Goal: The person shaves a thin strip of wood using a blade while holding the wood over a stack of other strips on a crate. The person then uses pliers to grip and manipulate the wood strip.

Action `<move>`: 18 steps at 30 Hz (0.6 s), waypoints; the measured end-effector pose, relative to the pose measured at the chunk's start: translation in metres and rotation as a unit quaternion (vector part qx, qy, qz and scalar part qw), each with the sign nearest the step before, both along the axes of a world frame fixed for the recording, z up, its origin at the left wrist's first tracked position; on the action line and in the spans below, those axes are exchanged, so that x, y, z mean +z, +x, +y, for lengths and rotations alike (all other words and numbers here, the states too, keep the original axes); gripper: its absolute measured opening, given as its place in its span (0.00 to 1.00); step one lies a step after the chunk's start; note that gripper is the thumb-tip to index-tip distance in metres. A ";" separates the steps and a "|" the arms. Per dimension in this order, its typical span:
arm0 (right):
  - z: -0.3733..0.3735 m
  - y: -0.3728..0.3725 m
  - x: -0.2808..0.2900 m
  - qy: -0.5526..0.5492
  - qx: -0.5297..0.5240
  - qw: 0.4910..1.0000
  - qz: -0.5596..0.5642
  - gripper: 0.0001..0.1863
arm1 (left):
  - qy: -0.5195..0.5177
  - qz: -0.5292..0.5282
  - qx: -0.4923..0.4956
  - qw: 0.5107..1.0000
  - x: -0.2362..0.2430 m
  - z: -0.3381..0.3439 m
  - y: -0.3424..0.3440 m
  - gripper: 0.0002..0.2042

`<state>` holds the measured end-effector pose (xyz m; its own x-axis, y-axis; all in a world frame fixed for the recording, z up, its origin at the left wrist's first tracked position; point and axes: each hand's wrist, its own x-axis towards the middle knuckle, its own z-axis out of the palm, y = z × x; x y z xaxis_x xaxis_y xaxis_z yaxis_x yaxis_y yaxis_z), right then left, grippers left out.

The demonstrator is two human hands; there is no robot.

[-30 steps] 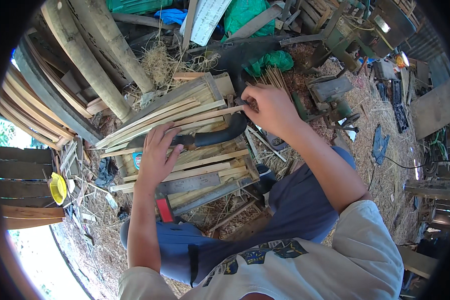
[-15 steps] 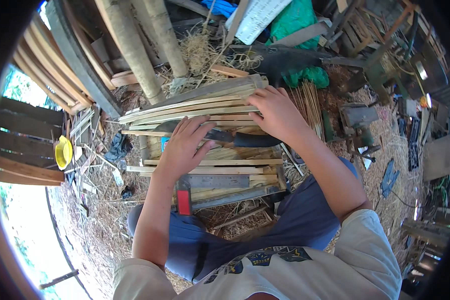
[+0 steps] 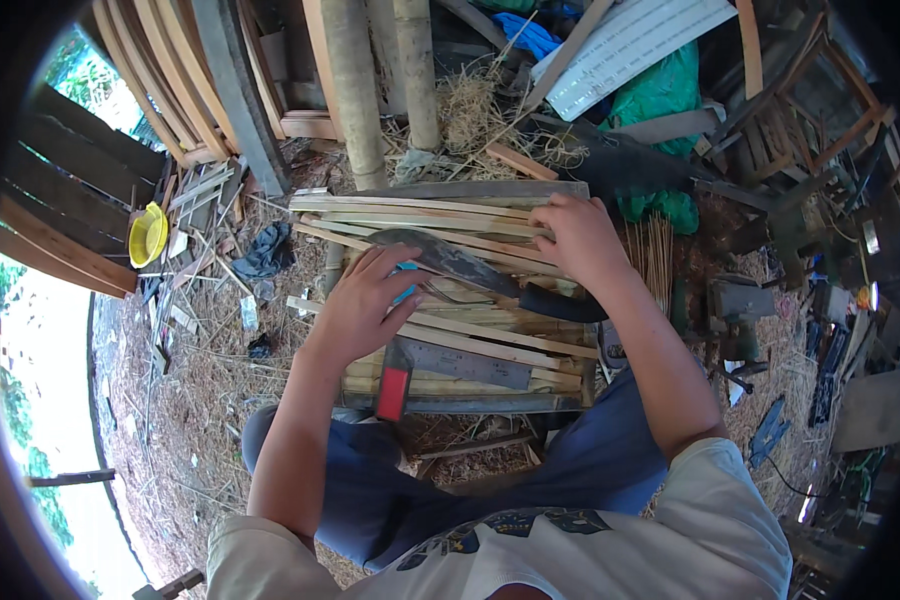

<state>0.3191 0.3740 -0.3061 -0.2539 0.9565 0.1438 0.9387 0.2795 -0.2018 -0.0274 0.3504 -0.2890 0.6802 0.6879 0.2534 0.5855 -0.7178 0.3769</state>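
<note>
Several long pale wooden strips [image 3: 420,217] lie side by side across a low slatted bench [image 3: 440,403] before my knees. At their right ends, my right hand [image 3: 582,238] has its fingers bent around the strips. My left hand [image 3: 365,300] is nearest a large knife [image 3: 450,262], fingers apart by its dark blade. The black knife handle points right, below my right hand. A small blue thing [image 3: 406,284], partly hidden, shows between my left thumb and fingers. Closer to me lie more strips [image 3: 510,345] and a try square with a metal blade [image 3: 470,362] and red-faced stock [image 3: 393,394].
Bamboo poles [image 3: 417,80] stand behind the bench. A bundle of thin sticks [image 3: 650,262] is at its right, a yellow basin [image 3: 148,235] at far left. Scraps and shavings cover the ground. A dark metal device [image 3: 745,300] stands to the right.
The view has shifted, so the bench sits farther right. The lower strips now lie slanted over the try square. My left hand is now below the knife blade instead of over it.
</note>
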 end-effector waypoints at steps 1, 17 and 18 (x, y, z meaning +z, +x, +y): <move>0.002 -0.002 0.001 0.003 -0.001 1.000 -0.007 0.10 | -0.002 -0.002 0.010 1.000 0.000 -0.002 -0.008 0.15; 0.019 -0.021 0.024 -0.003 -0.044 0.986 0.163 0.10 | 0.009 -0.027 0.132 0.991 0.010 -0.050 -0.082 0.15; 0.017 -0.025 0.024 -0.003 -0.042 0.986 0.162 0.10 | 0.003 -0.028 0.145 0.989 0.010 -0.054 -0.088 0.15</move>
<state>0.2944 0.3914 -0.2824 -0.1161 0.9730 0.1993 0.8446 0.2023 -0.4957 -0.1152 0.2964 -0.2791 0.4395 0.8503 0.2896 0.7452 -0.5251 0.4109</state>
